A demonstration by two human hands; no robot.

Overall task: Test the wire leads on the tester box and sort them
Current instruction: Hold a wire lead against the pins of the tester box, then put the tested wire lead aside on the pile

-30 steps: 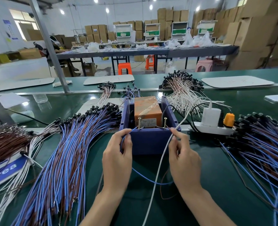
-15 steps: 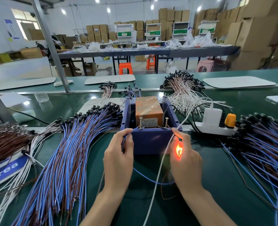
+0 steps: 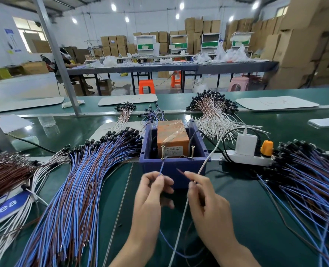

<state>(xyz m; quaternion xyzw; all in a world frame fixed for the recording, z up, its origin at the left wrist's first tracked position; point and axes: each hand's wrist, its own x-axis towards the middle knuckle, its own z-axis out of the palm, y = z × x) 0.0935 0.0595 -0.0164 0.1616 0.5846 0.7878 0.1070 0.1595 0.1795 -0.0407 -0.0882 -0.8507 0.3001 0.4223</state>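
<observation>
The tester box [image 3: 171, 166] is a dark blue tray holding an orange block, with two upright screws at its near rim. My left hand [image 3: 150, 197] pinches a blue wire lead [image 3: 161, 167] whose tip points up toward the left screw [image 3: 162, 152]. My right hand [image 3: 208, 207] pinches a brown wire lead [image 3: 180, 172], its tip held just in front of the box, apart from the right screw [image 3: 193, 151]. Both leads loop down between my wrists. A large pile of blue and brown leads [image 3: 78, 189] lies to the left, another pile [image 3: 310, 182] to the right.
A white cable [image 3: 186, 205] crosses under my right hand toward a white power strip [image 3: 246, 158] with a charger and orange plug. Brown leads [image 3: 3, 174] lie far left, white leads [image 3: 213, 114] behind the box. A phone [image 3: 325, 122] rests at the right edge.
Both hands have pulled back from the box toward me, lifting the lead ends off the screws. The orange glow seen at my right fingers half a second ago is gone.
</observation>
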